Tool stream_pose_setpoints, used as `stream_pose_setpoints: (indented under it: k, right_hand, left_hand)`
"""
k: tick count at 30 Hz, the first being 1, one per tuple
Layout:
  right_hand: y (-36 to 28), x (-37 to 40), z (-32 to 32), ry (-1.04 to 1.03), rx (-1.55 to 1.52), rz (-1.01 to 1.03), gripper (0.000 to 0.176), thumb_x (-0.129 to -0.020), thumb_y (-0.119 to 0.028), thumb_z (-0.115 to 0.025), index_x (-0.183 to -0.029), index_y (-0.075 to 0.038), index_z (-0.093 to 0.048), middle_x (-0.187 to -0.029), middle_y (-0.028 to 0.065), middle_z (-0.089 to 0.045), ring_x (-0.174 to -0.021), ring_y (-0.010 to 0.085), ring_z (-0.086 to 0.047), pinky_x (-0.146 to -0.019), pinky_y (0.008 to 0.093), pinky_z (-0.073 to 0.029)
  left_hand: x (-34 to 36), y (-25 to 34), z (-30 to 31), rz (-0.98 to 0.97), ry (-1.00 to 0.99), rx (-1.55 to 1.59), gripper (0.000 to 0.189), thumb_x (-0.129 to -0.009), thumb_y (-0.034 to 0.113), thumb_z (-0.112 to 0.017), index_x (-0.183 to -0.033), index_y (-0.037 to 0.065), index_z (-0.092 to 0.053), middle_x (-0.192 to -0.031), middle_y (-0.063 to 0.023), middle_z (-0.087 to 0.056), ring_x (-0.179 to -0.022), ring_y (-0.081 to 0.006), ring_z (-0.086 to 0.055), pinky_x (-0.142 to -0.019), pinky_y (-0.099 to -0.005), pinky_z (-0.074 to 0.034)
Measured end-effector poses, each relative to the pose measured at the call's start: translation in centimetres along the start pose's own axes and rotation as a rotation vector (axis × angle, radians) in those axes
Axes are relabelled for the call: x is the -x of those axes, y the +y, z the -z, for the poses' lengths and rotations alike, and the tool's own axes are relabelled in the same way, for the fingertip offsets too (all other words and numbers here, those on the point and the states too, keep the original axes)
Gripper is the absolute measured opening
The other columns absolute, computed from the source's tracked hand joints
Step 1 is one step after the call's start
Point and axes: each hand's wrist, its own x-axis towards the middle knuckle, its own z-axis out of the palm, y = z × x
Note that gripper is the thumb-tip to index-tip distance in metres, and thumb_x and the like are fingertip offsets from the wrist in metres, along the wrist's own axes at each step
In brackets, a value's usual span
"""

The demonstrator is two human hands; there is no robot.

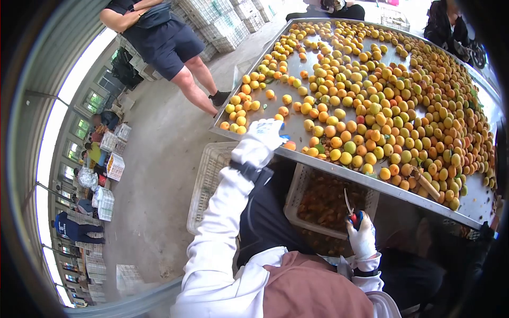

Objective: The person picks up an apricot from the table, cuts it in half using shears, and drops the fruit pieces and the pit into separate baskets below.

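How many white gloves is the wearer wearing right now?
2. One is on the left hand, at the near edge of the table; the other is on the right hand, gripping a knife. Neither is hidden.

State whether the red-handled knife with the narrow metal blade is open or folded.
Open: the knife's blade projects bare beyond the white-gloved right hand gripping its handle.

We're in a fruit-handling shed (55, 47): loose fruit (375, 108) covers most of a metal table (474, 204), with plastic crates (212, 24) stacked beyond its left edge.
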Motion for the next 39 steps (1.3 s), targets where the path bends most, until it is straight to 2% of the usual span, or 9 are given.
stream_pose_setpoints:
  k: [2,8,12,14,16,17,20,27,39]
  right_hand:
    - [-0.1,0.2,0.2,0.028,0.029,0.001,0.027,-0.083,-0.01,-0.073,-0.106,-0.002,-0.061,-0.097,0.0193,-0.064,-0.088,0.0407,-0.065,-0.074,0.0433,-0.052]
    - [1.9,0.9,-0.1,0.063,0.038,-0.002,0.028,-0.083,-0.01,-0.073,-0.107,-0.003,-0.061,-0.1,0.0192,-0.064,-0.089,0.0402,-0.064,-0.074,0.0437,-0.052]
    - [2.3,0.9,-0.1,0.094,-0.001,0.029,0.026,-0.083,-0.008,-0.072,-0.107,-0.002,-0.062,-0.099,0.0194,-0.064,-0.089,0.04,-0.064,-0.075,0.0433,-0.052]
    - [1.0,0.4,0.9,0.064,-0.052,0.005,0.026,-0.083,-0.006,-0.071,-0.107,-0.002,-0.062,-0.098,0.0191,-0.063,-0.089,0.0397,-0.064,-0.076,0.0427,-0.051]
    - [0.3,0.3,1.4,0.027,-0.262,0.019,0.024,-0.084,-0.001,-0.068,-0.106,-0.001,-0.061,-0.096,0.0182,-0.063,-0.087,0.0379,-0.064,-0.077,0.0399,-0.051]
    - [0.9,0.5,0.8,0.014,-0.349,-0.019,0.023,-0.085,0.001,-0.065,-0.108,0.0,-0.061,-0.093,0.0171,-0.063,-0.084,0.0328,-0.064,-0.077,0.036,-0.051]
    - [-0.8,0.6,1.0,-0.033,-0.422,-0.018,0.023,-0.086,0.001,-0.063,-0.11,0.001,-0.061,-0.088,0.0158,-0.064,-0.081,0.0265,-0.064,-0.076,0.0333,-0.05]
    - [-3.2,1.3,1.5,-0.084,-0.433,0.118,0.022,-0.089,0.003,-0.057,-0.111,0.002,-0.059,-0.08,0.012,-0.061,-0.072,0.0221,-0.06,-0.068,0.0316,-0.048]
    - [-2.9,2.0,1.2,-0.098,-0.407,0.119,0.016,-0.089,0.003,-0.058,-0.105,0.001,-0.059,-0.082,0.0167,-0.061,-0.072,0.0352,-0.06,-0.067,0.0366,-0.048]
  left_hand:
    - [-2.8,2.4,1.1,0.108,-0.435,-0.049,0.044,-0.085,0.043,-0.069,-0.109,0.006,-0.068,-0.101,-0.0154,-0.071,-0.095,-0.0344,-0.067,-0.087,-0.044,-0.051]
    - [-4.9,4.0,0.1,0.153,-0.69,-0.154,0.043,-0.08,0.04,-0.071,-0.104,0.004,-0.072,-0.108,-0.0197,-0.07,-0.102,-0.0335,-0.068,-0.089,-0.0416,-0.052]
    - [-4.2,2.9,-0.3,0.209,-0.546,0.009,0.039,-0.082,0.037,-0.071,-0.103,0.005,-0.071,-0.109,-0.0208,-0.069,-0.1,-0.0345,-0.067,-0.085,-0.0431,-0.053]
    - [-4.1,1.6,-1.2,0.322,-0.403,0.255,0.037,-0.079,0.017,-0.079,-0.111,0.006,-0.066,-0.112,-0.0142,-0.066,-0.094,-0.027,-0.069,-0.078,-0.0384,-0.055]
    - [-1.6,1.0,-2.8,0.371,-0.128,1.12,0.045,-0.079,0.0,-0.078,-0.12,0.003,-0.061,-0.109,-0.0083,-0.065,-0.094,-0.0206,-0.068,-0.076,-0.0335,-0.056]
    - [-0.3,2.3,-1.8,0.285,-0.157,1.379,0.048,-0.081,-0.008,-0.074,-0.125,0.001,-0.056,-0.11,-0.0066,-0.064,-0.097,-0.0192,-0.066,-0.081,-0.034,-0.058]
    - [3.6,8.7,0.9,0.218,-0.089,1.783,0.05,-0.086,-0.008,-0.068,-0.134,-0.001,-0.052,-0.123,-0.0109,-0.06,-0.108,-0.0208,-0.063,-0.097,-0.0397,-0.055]
    - [7.9,14.4,-0.1,0.272,-0.34,1.836,0.053,-0.089,-0.01,-0.061,-0.139,-0.002,-0.048,-0.133,-0.0122,-0.058,-0.111,-0.0217,-0.064,-0.1,-0.0349,-0.051]
    - [8.4,17.9,-1.3,0.172,-0.259,1.777,0.048,-0.087,-0.006,-0.069,-0.132,-0.005,-0.054,-0.122,-0.0125,-0.065,-0.11,-0.0243,-0.066,-0.1,-0.0355,-0.052]
